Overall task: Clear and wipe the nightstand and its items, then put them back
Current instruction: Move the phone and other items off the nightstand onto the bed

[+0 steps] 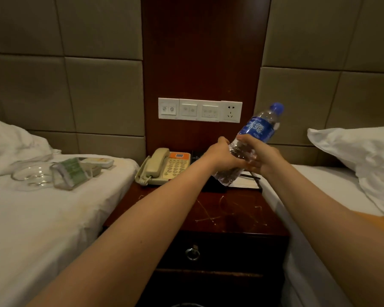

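Two beds, the left bed (42, 218) and the right bed (308, 185), press their mattress edges against both sides of one dark nightstand, so its surface (208, 209) is open only toward the front, where scratched wood shows. One pillow (359, 156) lies on the right bed. At the back of the surface stand one telephone (164, 167), by the left edge, and one black tray (215, 187) carrying a notepad (244, 183), by the right edge. One water bottle (255, 129), blue cap up and tilted rightward, hangs above the tray, clear of the surface. The hands, left hand (222, 156) and right hand (259, 156), both grip its lower body. Three small things lie on the left bed near its inner edge: a glass dish (31, 176), a clear sign holder (70, 173) and a remote (100, 161)
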Demonstrator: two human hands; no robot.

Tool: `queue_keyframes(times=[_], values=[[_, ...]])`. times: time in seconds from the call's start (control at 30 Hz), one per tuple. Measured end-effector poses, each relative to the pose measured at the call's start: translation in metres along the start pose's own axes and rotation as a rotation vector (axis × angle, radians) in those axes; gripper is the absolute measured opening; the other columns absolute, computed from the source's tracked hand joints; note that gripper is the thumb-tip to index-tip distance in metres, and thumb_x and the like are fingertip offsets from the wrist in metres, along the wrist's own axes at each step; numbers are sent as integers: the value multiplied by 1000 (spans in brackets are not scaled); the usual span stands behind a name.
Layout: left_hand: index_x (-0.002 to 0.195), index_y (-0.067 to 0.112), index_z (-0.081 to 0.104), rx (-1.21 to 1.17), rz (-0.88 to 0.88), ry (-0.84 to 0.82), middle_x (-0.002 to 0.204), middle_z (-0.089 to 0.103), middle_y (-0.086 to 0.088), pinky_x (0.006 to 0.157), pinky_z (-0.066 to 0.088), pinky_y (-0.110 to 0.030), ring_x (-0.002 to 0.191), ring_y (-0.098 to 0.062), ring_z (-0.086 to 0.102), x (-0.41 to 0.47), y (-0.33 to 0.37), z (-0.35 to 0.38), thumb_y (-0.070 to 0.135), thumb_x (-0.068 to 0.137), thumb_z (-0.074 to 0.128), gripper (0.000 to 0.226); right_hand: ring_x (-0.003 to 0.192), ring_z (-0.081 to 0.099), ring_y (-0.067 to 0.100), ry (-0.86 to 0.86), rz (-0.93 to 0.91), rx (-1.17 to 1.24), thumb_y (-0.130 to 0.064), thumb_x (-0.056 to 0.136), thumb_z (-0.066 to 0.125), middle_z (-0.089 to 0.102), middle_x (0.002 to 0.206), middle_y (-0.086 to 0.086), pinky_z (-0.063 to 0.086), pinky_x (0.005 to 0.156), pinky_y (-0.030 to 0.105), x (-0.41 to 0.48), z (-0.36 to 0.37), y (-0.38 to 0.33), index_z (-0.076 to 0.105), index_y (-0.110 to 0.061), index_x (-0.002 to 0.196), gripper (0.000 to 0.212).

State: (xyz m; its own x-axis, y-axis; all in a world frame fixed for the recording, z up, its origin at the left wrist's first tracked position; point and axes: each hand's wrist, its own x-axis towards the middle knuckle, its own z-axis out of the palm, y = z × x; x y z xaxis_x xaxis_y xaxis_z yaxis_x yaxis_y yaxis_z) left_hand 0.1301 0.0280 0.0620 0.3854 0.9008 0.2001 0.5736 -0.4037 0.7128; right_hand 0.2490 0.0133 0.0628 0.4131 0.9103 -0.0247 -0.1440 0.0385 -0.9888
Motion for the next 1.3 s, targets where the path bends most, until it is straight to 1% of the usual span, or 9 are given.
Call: queue_keyframes(times=[0.2, 0.37, 0.5, 0.63, 0.7, 0.83, 1.0, 1.17, 1.3], values=[[103, 15, 58, 74, -25, 32, 91, 59, 2, 63, 43, -22, 84, -12, 58, -28, -27, -53, 41, 72, 75, 44, 86, 69, 22, -167, 47, 23, -37, 47, 88, 68, 107, 8, 54, 60, 29, -23, 51, 3, 48, -10, 126, 92], [90, 14, 64, 154, -99, 117, 81, 62, 1, 57, 41, -23, 70, -11, 57, -48, -62, -95, 43, 68, 75, 38, 85, 67, 22, -255, 84, 36, -32, 64, 82, 67, 102, 10, 53, 61, 31, -49, 103, 13, 49, -9, 123, 71], [93, 13, 66, 233, -173, 221, 84, 65, -1, 68, 50, -32, 77, -16, 62, -70, -90, -129, 50, 64, 76, 48, 75, 63, 19, -367, 161, 35, -31, 75, 75, 64, 89, 8, 51, 59, 30, -71, 146, 21, 51, -8, 114, 51], [78, 14, 61, 381, -246, 289, 74, 60, -1, 54, 38, -25, 64, -15, 53, -96, -112, -165, 57, 61, 75, 48, 72, 59, 19, -503, 315, 102, -32, 79, 71, 60, 83, 10, 51, 92, 32, -89, 188, 24, 54, -3, 100, 40], [66, 15, 52, 445, -294, 328, 69, 56, -2, 49, 36, -27, 62, -16, 52, -111, -121, -182, 59, 60, 76, 51, 69, 59, 21, -547, 354, 119, -33, 79, 71, 59, 86, 12, 48, 97, 30, -97, 213, 26, 55, -2, 108, 46], [72, 12, 59, 534, -400, 398, 87, 65, -14, 69, 51, -36, 92, -26, 64, -141, -143, -217, 61, 55, 77, 55, 76, 60, 27, -624, 412, 184, -38, 81, 65, 60, 98, 17, 51, 85, 36, -114, 260, 36, 53, -4, 119, 53], [86, 12, 61, 573, -508, 455, 67, 52, 1, 54, 39, -25, 64, -14, 52, -175, -170, -262, 61, 60, 75, 57, 103, 61, 28, -752, 494, 287, -43, 85, 58, 59, 120, 16, 49, 82, 37, -144, 314, 50, 51, -4, 123, 55], [101, 14, 60, 612, -607, 506, 77, 57, -1, 58, 39, -25, 68, -14, 53, -208, -207, -299, 59, 63, 74, 60, 83, 60, 25, -857, 544, 356, -40, 88, 55, 61, 105, 14, 50, 70, 35, -177, 365, 63, 53, -5, 118, 47], [117, 14, 57, 596, -706, 529, 92, 58, -3, 68, 43, -27, 83, -17, 57, -234, -232, -324, 56, 66, 74, 68, 90, 61, 28, -922, 620, 386, -39, 88, 55, 62, 99, 17, 52, 75, 37, -197, 398, 78, 51, 0, 117, 49]])
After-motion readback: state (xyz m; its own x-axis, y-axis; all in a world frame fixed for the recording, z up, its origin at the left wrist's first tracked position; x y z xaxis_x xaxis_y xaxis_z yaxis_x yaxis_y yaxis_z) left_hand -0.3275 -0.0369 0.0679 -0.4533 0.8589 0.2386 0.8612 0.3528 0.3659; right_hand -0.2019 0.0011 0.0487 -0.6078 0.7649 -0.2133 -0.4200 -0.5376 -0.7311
